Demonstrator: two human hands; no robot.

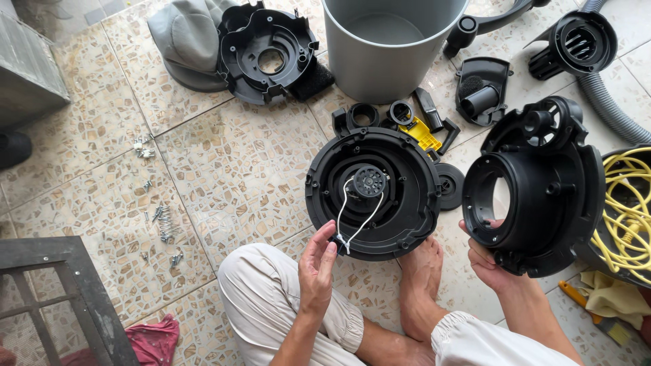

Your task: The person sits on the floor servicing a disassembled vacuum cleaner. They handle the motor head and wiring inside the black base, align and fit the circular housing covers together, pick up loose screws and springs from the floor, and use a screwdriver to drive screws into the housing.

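Fingertips of the left hand point(317, 266) pinch the end of a white wire point(354, 217) at the near rim of a round black housing point(373, 193), which lies on the tiled floor point(237, 169) just before the person's foot. The right hand point(489, 261) holds firmly a second black housing point(539, 186), tilted up above the floor beside the first; loose screws point(163, 220) lie well apart, toward the floor's left side.

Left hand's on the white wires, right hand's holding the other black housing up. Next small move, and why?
Probably set the housing down first. The right hand holds it tilted off the floor, while the left hand alone pinches the white wires at the rim of the round motor base. The wires loop to the central hub, so a second free hand would likely help.
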